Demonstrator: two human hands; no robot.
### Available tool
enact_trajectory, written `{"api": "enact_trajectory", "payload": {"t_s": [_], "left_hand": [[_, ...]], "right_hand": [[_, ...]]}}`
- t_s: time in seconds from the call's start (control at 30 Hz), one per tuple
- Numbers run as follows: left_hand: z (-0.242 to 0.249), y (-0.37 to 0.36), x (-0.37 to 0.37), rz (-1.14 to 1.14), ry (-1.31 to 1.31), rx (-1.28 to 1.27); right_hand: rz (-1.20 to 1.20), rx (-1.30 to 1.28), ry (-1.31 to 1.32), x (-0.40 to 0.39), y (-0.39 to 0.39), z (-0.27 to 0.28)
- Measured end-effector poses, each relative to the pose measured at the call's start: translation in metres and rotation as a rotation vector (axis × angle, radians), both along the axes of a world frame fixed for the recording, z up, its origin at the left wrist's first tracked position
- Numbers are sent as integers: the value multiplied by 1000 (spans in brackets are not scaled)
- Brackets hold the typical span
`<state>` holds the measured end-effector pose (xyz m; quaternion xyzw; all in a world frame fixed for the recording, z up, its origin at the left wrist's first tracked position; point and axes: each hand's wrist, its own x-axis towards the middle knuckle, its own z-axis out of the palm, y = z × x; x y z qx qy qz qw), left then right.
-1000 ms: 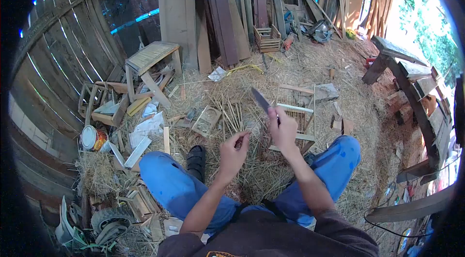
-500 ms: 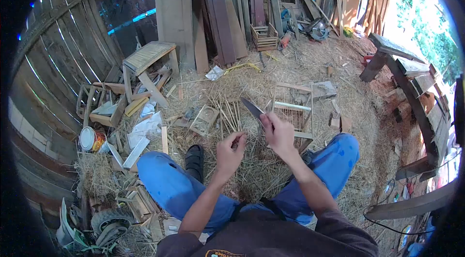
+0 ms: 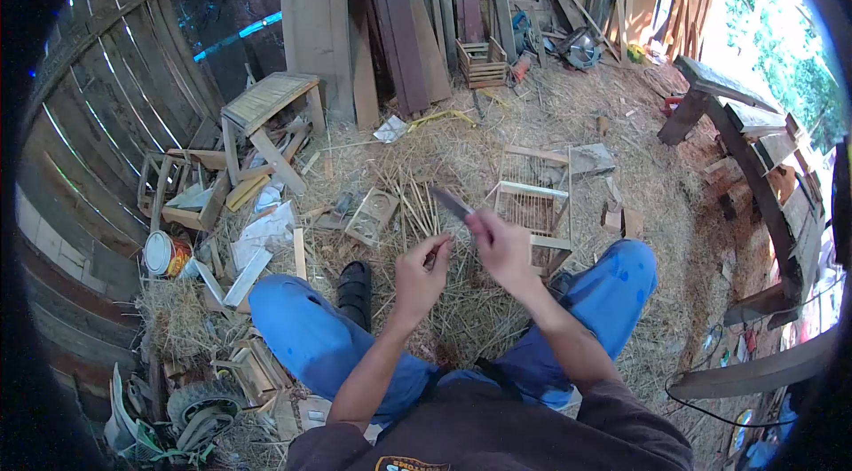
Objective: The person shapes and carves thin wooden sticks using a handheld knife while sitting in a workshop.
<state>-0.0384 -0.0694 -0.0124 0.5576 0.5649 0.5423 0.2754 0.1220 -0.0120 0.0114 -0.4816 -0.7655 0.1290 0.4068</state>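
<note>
My right hand [image 3: 504, 249] is closed round the handle of a knife [image 3: 451, 203], whose blade points up and to the left. My left hand [image 3: 421, 280] is just left of it, thumb and fingers pressed together in a pinch; what it holds, if anything, is too small to name. Beyond my hands, thin wooden sticks [image 3: 414, 203] lie on the straw. A slatted wooden frame [image 3: 531, 190] rests on the ground beyond my right hand, and a small wooden frame [image 3: 372, 216] lies to the left of the sticks.
A small wooden table [image 3: 270, 102] stands at the left, with a paint can [image 3: 166, 253] nearer. A wooden crate [image 3: 482, 64] and a circular saw [image 3: 581, 49] are at the back. On the right is a wooden bench [image 3: 754, 160]; a cable [image 3: 710, 416] runs below it.
My right hand and the knife have shifted left, closer to my left hand. My left hand has barely moved.
</note>
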Motion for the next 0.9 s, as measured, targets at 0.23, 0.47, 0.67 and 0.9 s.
{"api": "enact_trajectory", "payload": {"t_s": [0.23,0.47,0.67,0.9], "left_hand": [[10,-1,-2,3,-2,12],[15,-6,-1,-18,-49,-68],[15,-7,0,7,-19,-11],[13,-7,1,-12,16,70]], "right_hand": [[-184,98,-33,7,26,-2],[-176,66,90,9,26,11],[-38,99,19,-1,-6,5],[-111,102,65,4,8,1]]}}
